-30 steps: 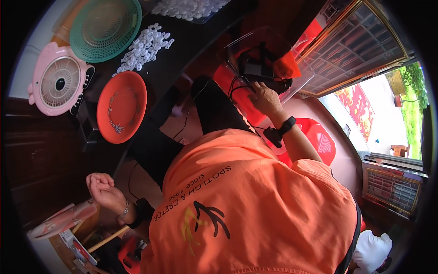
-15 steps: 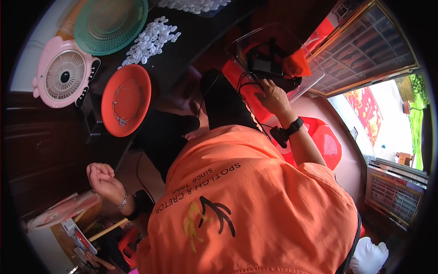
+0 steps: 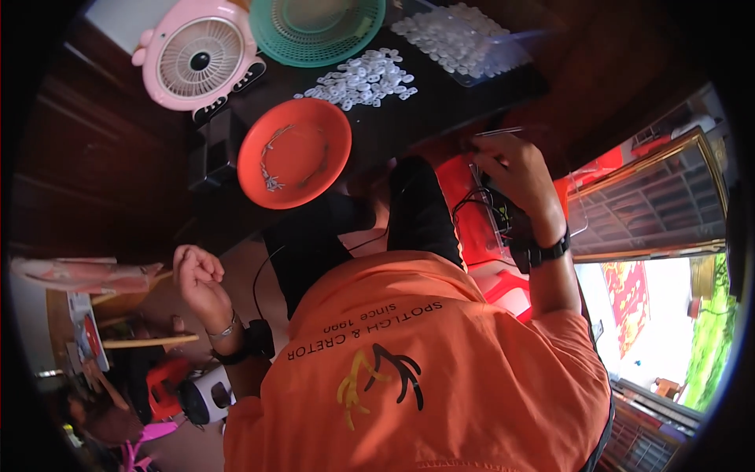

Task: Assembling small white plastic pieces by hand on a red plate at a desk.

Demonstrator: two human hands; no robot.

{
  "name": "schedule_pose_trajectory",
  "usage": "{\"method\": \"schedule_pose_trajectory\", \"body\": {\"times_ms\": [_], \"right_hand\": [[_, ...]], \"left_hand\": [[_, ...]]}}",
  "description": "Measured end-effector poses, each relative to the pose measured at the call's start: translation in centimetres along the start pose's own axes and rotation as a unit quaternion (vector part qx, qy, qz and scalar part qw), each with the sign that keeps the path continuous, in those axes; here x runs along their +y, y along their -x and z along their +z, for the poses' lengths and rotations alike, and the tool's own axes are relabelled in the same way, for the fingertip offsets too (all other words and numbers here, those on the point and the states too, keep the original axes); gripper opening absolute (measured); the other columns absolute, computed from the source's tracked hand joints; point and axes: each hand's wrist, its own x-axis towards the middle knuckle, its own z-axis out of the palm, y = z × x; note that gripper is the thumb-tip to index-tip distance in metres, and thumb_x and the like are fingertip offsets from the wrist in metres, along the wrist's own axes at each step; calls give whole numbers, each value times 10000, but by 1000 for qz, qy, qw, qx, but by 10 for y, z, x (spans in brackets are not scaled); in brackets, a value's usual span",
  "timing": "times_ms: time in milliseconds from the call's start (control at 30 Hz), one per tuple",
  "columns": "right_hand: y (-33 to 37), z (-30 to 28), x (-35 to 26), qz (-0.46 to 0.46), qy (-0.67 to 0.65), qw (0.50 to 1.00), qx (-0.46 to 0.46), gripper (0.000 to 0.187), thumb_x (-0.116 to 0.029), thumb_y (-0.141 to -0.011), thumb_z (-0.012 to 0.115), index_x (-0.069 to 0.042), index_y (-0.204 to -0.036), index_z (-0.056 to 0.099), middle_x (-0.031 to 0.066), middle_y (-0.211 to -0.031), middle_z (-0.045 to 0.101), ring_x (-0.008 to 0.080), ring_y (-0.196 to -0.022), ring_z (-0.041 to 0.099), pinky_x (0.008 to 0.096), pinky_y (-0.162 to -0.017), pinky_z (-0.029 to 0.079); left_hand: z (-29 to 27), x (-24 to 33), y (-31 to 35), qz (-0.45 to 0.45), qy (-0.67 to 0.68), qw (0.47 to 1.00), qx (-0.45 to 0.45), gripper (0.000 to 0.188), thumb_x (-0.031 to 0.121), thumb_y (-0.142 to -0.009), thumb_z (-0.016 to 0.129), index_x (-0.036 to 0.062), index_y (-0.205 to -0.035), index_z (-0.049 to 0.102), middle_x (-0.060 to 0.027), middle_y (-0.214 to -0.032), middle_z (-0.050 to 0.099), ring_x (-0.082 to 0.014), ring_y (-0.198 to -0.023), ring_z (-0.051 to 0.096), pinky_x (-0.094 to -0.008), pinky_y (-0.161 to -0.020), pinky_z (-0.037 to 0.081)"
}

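My left hand (image 3: pixel 203 283) is held up at the left, palm side showing, with its fingers curled in; nothing shows in it. My right hand (image 3: pixel 519 169) is over the clear plastic box (image 3: pixel 580 216) beside my right leg, its fingers bent and the thumb apart from them; I see nothing held. Black cables (image 3: pixel 465 206) hang by the box. Before me on the dark table (image 3: pixel 409 130) is an orange-red plate (image 3: pixel 295 161) with thin grey metal pieces (image 3: pixel 273 183) along its inner edge. Behind it lies a pile of small white plastic pieces (image 3: pixel 366 79).
At the back of the table are a pink fan (image 3: pixel 200 59), a green sieve basket (image 3: pixel 314 35) and a clear tray of more white pieces (image 3: pixel 464 43). A dark box (image 3: pixel 220 145) adjoins the plate. Red plastic items (image 3: pixel 472 236) are by my right leg. Further left, chairs and another person (image 3: pixel 102 409) appear.
My right hand has risen from the cables in the box toward the table. The view has turned, so the plate and fan appear further right. My left hand stays curled.
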Motion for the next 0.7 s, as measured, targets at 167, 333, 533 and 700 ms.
{"method": "schedule_pose_trajectory", "body": {"times_ms": [167, 333, 533, 700], "right_hand": [[-84, 50, -30, -119, -81, 988, -56, 249, -131, -809, 680, -43, -1042, 677, 123, -922, 678, 236, -811, 671, 321, -694, 519], [-146, 96, -44, -172, -11, 980, -95, 232, -208, -803, 664, -85, -996, 700, 130, -863, 683, 277, -802, 659, 346, -726, 513], [-159, 116, -86, -276, 31, 941, -191, 224, -212, -773, 658, -73, -945, 697, 115, -894, 665, 299, -836, 639, 386, -736, 505], [-154, 126, -105, -293, 57, 907, -296, 228, -213, -740, 669, -72, -919, 680, 109, -860, 642, 311, -826, 621, 389, -728, 497]], "left_hand": [[15, 5, 11, -9, 4, 1000, -12, 190, 169, -892, 451, 64, -734, 448, -9, -599, 379, -100, -513, 392, -216, -467, 275], [27, 9, 19, -25, -11, 998, -50, 196, 167, -898, 452, 66, -730, 466, -2, -607, 399, -93, -521, 400, -211, -479, 271], [32, -1, 25, -62, -33, 996, -58, 202, 136, -891, 449, 58, -708, 487, 7, -577, 411, -79, -491, 396, -205, -461, 287], [31, -18, 25, -98, 8, 992, -74, 198, 129, -890, 448, 58, -708, 484, 8, -574, 417, -76, -489, 393, -205, -455, 288]]}}
